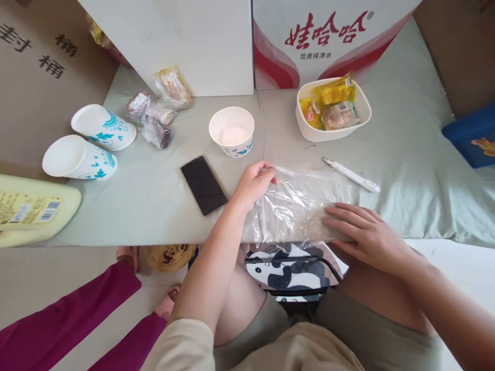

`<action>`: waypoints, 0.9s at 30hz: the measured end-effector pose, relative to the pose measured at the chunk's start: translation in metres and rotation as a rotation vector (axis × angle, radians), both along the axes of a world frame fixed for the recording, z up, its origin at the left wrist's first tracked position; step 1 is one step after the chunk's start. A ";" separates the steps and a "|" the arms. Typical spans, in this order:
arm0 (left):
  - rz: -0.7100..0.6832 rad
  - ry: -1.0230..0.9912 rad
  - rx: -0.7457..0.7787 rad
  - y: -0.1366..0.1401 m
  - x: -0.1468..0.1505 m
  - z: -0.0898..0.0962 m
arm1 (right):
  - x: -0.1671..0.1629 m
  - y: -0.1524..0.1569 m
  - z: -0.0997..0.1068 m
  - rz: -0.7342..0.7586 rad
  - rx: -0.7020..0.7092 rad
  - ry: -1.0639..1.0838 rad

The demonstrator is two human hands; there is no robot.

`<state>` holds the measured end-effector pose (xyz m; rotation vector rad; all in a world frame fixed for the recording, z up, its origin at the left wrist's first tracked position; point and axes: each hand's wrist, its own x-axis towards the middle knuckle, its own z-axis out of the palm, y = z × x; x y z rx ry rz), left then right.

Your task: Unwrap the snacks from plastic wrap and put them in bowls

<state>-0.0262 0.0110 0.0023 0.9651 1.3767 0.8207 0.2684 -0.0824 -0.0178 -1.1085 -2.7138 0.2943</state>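
A clear plastic bag (294,206) lies spread out on the cloth-covered surface, with its near edge hanging over the front. Its upper left corner is pinched between the curled fingers of my left hand (257,181). My right hand (367,234) rests flat on the bag's right side, fingers stretched out. Just beyond the bag lies a white utility knife (351,175). A black phone (204,185) is to the left of my left hand, and a white paper bowl (232,131) with something white inside stands behind it.
A white tub (365,111) holds several wrapped snacks. Two paper cups (102,126) lie tipped over at the left, near small packets (157,131) and a pale yellow bottle (38,208). White boxes (204,46) stand at the back. Another person's legs (77,309) show at lower left.
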 end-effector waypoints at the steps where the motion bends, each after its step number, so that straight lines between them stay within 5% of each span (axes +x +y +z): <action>1: 0.000 0.004 -0.007 0.000 0.002 0.000 | 0.005 -0.006 0.001 -0.014 0.009 -0.008; 7: 0.055 0.047 -0.003 0.011 0.007 -0.004 | 0.026 -0.029 0.017 -0.069 0.009 0.017; 11: 0.203 0.233 0.414 -0.003 0.004 0.003 | 0.026 -0.037 0.018 -0.244 -0.070 0.080; 13: -0.018 0.256 0.549 -0.022 0.005 0.010 | 0.024 -0.035 0.017 -0.320 -0.123 0.141; 16: -0.657 0.313 0.609 -0.051 0.010 0.013 | 0.021 -0.025 0.016 -0.352 -0.181 0.240; 18: -0.850 0.434 0.616 -0.061 0.013 0.008 | 0.020 -0.016 0.016 -0.354 -0.176 0.300; 22: -0.863 0.636 0.562 -0.060 0.008 -0.002 | 0.012 0.005 0.020 -0.465 -0.149 0.409; 27: -0.819 0.654 0.596 -0.057 0.000 0.001 | -0.004 0.039 0.023 -0.622 -0.217 0.505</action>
